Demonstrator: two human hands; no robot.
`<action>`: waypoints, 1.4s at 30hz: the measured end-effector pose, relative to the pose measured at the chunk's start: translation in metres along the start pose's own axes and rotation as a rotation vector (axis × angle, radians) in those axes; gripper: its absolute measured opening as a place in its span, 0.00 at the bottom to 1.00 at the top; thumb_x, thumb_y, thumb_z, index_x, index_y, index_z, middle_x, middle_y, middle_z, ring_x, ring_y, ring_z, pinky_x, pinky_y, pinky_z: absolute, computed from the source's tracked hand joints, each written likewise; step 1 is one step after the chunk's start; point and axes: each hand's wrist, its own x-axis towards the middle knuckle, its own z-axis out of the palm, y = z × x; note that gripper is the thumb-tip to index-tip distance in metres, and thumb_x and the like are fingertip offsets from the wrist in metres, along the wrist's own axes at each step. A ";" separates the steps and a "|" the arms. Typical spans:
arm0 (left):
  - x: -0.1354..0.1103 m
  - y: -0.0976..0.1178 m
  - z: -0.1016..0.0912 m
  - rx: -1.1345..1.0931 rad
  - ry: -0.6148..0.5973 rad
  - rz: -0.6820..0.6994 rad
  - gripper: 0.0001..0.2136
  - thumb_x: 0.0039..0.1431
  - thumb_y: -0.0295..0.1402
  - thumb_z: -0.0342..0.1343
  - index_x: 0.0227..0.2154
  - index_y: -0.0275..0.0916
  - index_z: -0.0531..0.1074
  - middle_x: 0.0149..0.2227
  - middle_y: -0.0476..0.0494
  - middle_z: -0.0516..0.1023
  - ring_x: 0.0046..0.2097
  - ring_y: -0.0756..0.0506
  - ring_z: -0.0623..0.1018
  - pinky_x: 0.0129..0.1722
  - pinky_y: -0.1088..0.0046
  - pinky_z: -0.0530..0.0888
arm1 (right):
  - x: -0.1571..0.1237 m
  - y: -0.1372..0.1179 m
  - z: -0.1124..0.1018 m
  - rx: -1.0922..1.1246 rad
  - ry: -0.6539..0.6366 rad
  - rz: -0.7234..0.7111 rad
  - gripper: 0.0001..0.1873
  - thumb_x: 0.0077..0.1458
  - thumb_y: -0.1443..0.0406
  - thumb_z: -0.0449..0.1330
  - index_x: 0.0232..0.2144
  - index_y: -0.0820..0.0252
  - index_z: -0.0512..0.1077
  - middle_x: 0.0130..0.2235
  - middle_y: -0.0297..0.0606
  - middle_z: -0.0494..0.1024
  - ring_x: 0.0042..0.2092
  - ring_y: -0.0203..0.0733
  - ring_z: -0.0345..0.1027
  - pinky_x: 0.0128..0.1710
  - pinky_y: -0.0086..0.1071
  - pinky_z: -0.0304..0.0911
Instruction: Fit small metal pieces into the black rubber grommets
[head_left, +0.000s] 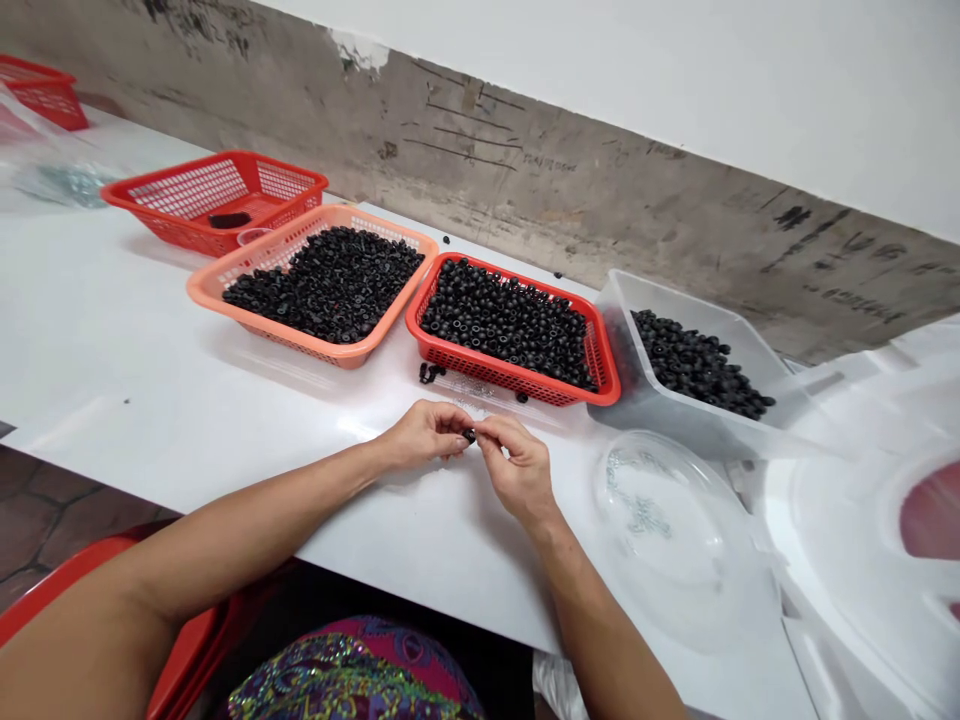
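Above the white table, my left hand (424, 436) pinches a small black ring-like part (469, 436) between thumb and fingertips. My right hand (519, 468) meets it there, its thumb and index finger pressed together at the part's edge. Whatever lies between those right fingertips is too small to make out. Just beyond my hands stands a red basket (517, 390) full of round black parts with holes. Small clear bits (472, 388) and a few loose black pieces (430, 373) lie on the table in front of that basket.
An orange basket (300, 345) of flatter black pieces and a red basket (161, 228) stand to the left. At right are a clear bin (637, 400) of black parts and a transparent round lid (675, 560) holding small clear bits. A wall (465, 180) runs behind.
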 end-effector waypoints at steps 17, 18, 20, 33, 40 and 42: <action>0.002 -0.007 -0.008 0.046 -0.249 -0.097 0.08 0.42 0.27 0.61 0.29 0.31 0.73 0.22 0.50 0.72 0.23 0.55 0.68 0.24 0.78 0.64 | 0.003 0.026 -0.003 -0.181 0.079 0.069 0.05 0.53 0.68 0.55 0.31 0.59 0.72 0.32 0.37 0.75 0.34 0.39 0.68 0.35 0.33 0.65; 0.001 -0.007 -0.009 0.052 -0.276 -0.091 0.08 0.42 0.26 0.61 0.29 0.32 0.74 0.22 0.50 0.72 0.23 0.55 0.68 0.25 0.79 0.64 | 0.003 0.029 -0.002 -0.199 0.074 0.061 0.06 0.53 0.68 0.55 0.31 0.59 0.72 0.33 0.38 0.75 0.34 0.40 0.68 0.36 0.34 0.65; 0.001 -0.006 -0.012 0.039 -0.331 -0.084 0.08 0.41 0.25 0.61 0.29 0.32 0.75 0.23 0.50 0.72 0.24 0.55 0.68 0.25 0.79 0.64 | 0.003 0.033 0.000 -0.222 0.064 0.041 0.07 0.53 0.68 0.54 0.32 0.59 0.72 0.33 0.39 0.75 0.35 0.41 0.69 0.37 0.35 0.65; -0.001 0.002 -0.017 -0.035 -0.735 -0.188 0.15 0.31 0.32 0.70 0.26 0.33 0.77 0.22 0.47 0.76 0.22 0.52 0.72 0.20 0.79 0.66 | 0.077 0.012 0.043 -0.788 -0.369 -0.110 0.12 0.55 0.68 0.53 0.35 0.57 0.77 0.33 0.41 0.74 0.38 0.43 0.67 0.39 0.32 0.61; -0.003 0.010 -0.020 -0.103 -0.698 -0.177 0.17 0.28 0.35 0.71 0.25 0.34 0.77 0.21 0.47 0.76 0.21 0.51 0.71 0.19 0.78 0.66 | 0.096 0.002 0.078 -0.997 -0.502 0.060 0.14 0.56 0.64 0.51 0.38 0.62 0.74 0.39 0.48 0.75 0.40 0.45 0.70 0.37 0.32 0.61; -0.002 0.010 -0.019 -0.107 -0.695 -0.186 0.17 0.27 0.35 0.71 0.24 0.35 0.77 0.21 0.48 0.75 0.21 0.52 0.71 0.19 0.78 0.66 | 0.097 0.002 0.083 -0.997 -0.513 0.090 0.14 0.57 0.66 0.50 0.38 0.63 0.74 0.40 0.49 0.75 0.40 0.46 0.70 0.38 0.33 0.61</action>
